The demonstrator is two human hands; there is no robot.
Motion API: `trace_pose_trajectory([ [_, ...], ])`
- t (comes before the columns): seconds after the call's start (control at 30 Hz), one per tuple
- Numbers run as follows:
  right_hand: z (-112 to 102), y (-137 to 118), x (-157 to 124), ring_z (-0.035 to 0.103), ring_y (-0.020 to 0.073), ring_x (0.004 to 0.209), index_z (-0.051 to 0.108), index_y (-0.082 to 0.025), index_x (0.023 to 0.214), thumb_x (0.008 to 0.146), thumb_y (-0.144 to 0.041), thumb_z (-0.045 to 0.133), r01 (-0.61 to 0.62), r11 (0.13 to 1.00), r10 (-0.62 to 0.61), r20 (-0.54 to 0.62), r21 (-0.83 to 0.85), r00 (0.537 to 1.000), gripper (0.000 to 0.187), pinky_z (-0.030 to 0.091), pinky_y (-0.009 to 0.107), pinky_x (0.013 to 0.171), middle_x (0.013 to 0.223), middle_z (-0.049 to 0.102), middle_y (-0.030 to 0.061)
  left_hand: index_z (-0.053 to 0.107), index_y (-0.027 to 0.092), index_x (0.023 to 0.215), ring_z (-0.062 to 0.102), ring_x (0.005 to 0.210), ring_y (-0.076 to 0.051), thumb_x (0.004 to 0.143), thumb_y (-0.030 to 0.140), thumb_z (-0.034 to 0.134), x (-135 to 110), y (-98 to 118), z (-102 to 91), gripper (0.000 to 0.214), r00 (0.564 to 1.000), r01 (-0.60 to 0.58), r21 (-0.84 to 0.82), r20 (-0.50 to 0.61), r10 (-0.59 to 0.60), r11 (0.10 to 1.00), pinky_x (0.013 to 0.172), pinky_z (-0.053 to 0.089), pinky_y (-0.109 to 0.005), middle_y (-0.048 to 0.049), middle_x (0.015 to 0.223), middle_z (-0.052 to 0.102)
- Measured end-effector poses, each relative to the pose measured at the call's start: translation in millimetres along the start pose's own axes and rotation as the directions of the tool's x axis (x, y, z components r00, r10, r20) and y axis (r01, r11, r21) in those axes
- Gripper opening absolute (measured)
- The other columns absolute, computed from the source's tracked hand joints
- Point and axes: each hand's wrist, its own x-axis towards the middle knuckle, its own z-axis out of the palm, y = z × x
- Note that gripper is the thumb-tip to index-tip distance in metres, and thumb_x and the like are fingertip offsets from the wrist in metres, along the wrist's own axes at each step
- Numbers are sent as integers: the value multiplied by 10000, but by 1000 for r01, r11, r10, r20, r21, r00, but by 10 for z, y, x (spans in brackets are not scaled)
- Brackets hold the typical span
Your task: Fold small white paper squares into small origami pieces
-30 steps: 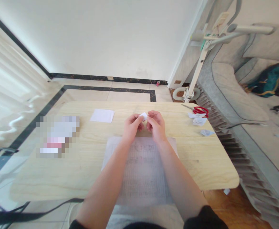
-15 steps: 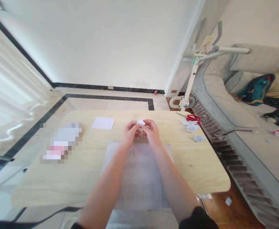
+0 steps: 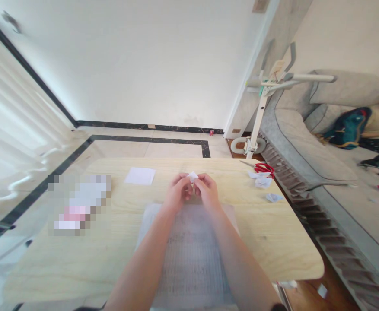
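Observation:
My left hand (image 3: 176, 194) and my right hand (image 3: 207, 192) meet over the middle of a light wooden table (image 3: 111, 250). Both pinch a small folded piece of white paper (image 3: 192, 176) between their fingertips, held just above the tabletop. Under my forearms lies a translucent gridded mat (image 3: 189, 255). A flat white square of paper (image 3: 140, 176) rests on the table to the left of my hands.
Red-handled scissors (image 3: 263, 167) and a few small folded white paper pieces (image 3: 263, 181) lie at the table's right edge. A blurred packet (image 3: 79, 203) sits at the left. A grey sofa (image 3: 309, 142) with a person on it and a white stand (image 3: 257, 121) are on the right.
The head view has tilted, so the table and hands sit lower in the picture. My hands have drawn closer together around the small paper piece.

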Motion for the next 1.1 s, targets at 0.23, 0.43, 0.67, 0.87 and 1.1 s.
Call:
trace_pose_trajectory([
  [0.23,-14,39,15,394,73,422,561,-196,716,720,-343,651,43,998,-45,-36,-56,998,172,288,213,395,577,536,-56,619,155,762,461,441,-53,710,337,726,11,11,3,217,1000,-19,48,4,19,999,384,304,-157,53,529,516],
  [0.43,-12,22,17,402,60,406,577,-197,773,726,-373,674,35,999,-34,-66,23,997,206,293,206,376,628,564,-48,601,162,743,472,443,-66,719,358,719,12,-18,-7,229,999,0,80,44,-4,997,401,317,-171,47,520,527],
  [0.67,-21,20,20,379,62,367,581,-195,735,723,-369,682,17,997,-12,-76,69,997,202,280,208,366,498,495,-73,575,178,756,495,461,-77,744,382,687,2,-33,11,233,993,-55,70,108,47,996,459,346,-188,45,508,533],
  [0.87,-23,36,13,379,62,386,637,-186,776,741,-393,686,35,999,-35,-8,23,999,216,280,204,379,487,489,-69,568,178,734,432,416,-51,693,359,733,32,-28,2,248,998,-60,47,-21,61,997,408,283,-181,72,515,482],
  [1.1,-8,36,8,438,72,415,663,-189,819,711,-399,710,10,1000,-10,-20,8,1000,240,332,214,386,621,604,-29,564,174,709,432,410,-43,677,319,741,45,-24,-14,231,997,-53,9,-47,54,999,400,295,-179,62,552,528],
])
